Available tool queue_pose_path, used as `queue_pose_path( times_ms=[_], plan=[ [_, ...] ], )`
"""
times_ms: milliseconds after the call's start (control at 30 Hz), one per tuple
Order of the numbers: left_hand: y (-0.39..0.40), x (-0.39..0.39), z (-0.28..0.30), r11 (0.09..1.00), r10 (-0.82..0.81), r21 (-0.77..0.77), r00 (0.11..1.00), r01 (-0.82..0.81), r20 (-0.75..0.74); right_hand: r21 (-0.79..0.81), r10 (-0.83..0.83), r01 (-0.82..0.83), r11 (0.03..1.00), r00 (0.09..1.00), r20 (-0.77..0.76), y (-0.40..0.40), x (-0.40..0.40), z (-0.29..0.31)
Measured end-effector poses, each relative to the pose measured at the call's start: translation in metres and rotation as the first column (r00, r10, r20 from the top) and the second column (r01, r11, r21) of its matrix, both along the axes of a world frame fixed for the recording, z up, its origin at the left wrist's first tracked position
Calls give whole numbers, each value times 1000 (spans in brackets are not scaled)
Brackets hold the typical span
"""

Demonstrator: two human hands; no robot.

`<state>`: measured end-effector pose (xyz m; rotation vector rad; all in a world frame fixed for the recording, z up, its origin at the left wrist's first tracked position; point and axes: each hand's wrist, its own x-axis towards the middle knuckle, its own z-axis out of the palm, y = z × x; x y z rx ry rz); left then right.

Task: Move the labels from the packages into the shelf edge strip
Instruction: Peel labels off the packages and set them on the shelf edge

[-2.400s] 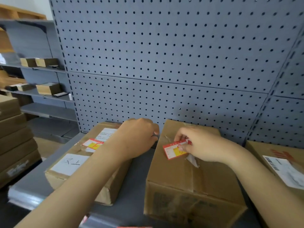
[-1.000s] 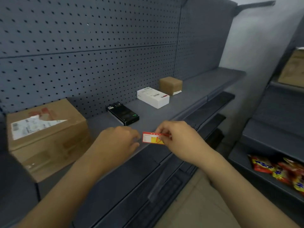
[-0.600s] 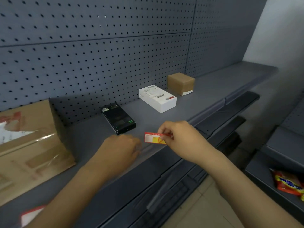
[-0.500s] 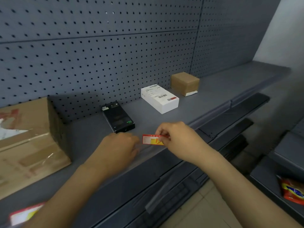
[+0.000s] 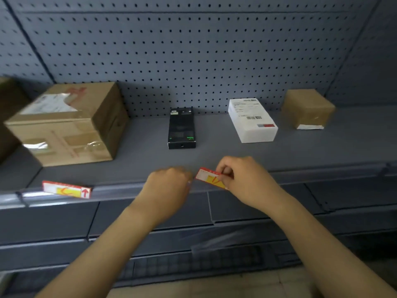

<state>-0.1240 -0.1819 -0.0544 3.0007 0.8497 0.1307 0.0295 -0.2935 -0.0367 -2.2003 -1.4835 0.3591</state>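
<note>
My right hand (image 5: 242, 181) pinches a red, white and yellow label (image 5: 209, 177) by its right end, holding it tilted just above the shelf edge strip (image 5: 120, 191). My left hand (image 5: 169, 186) is curled at the strip right beside the label's left end, fingers closed; I cannot tell whether it touches the strip's clear cover. A second label of the same kind (image 5: 66, 189) sits in the strip at the left. A large cardboard package (image 5: 66, 125) with a white shipping sheet stands on the shelf at the left.
On the grey shelf (image 5: 214, 155) stand a black box (image 5: 182, 127), a white box (image 5: 252, 120) and a small brown box (image 5: 307, 108), all against the pegboard back wall (image 5: 193, 50). Lower shelves lie below the strip.
My right hand lifted the label off a package and carried it right along the shelf. Both hands now sit at the strip in front of the black box; the view has swung to face the shelf.
</note>
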Motion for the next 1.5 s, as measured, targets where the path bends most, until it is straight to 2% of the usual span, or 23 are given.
queue_pose_path(
  times_ms=[167, 367, 533, 667, 900, 1167, 1333, 1500],
  plan=[
    [-2, -1, -13, 998, 64, -16, 997, -63, 41, 29, 59, -58, 998, 998, -32, 13, 2, -8],
    [1, -5, -22, 992, 101, -97, 984, -87, 150, 118, 45, -31, 993, 992, -117, 24, 11, -13],
    [-7, -9, -24, 999, 45, -27, 986, -42, 158, 180, 159, -133, 975, 978, -135, 36, -4, -16],
    [-8, -9, -31, 1000, 21, -11, 987, -19, 157, 192, 167, -149, 970, 982, -84, 52, -14, -22],
    [2, -9, -29, 1000, -14, -3, 980, 15, 198, 70, 158, -168, 983, 979, 126, 61, -30, -21],
    [10, -34, -30, 996, -80, -10, 966, 85, 245, -48, 145, -139, 989, 976, 163, 59, -39, -6],
    [23, -62, -20, 999, -8, 38, 975, 0, 220, 33, 100, -112, 993, 961, 256, 62, -55, 2],
    [33, -103, -2, 982, 146, 89, 967, -167, 208, 122, 199, -234, 964, 948, 249, 76, -85, 4]
  ],
)
